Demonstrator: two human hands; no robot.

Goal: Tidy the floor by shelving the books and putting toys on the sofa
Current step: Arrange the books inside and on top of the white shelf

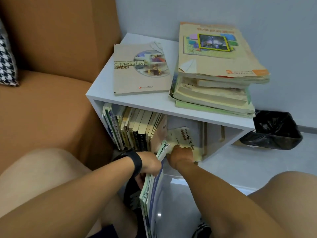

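We see a white bookshelf point(130, 104) by the brown sofa point(51, 103) and a grey wall point(274, 31). Our left hand point(149, 163) grips a bundle of thin books point(151, 191) standing before the shelf. Our right hand point(181, 156) holds a beige book point(183, 136) inside it.

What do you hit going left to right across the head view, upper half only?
Houndstooth cushion → brown sofa → single book lying flat on the white shelf unit → stack of books → black-lined bin.
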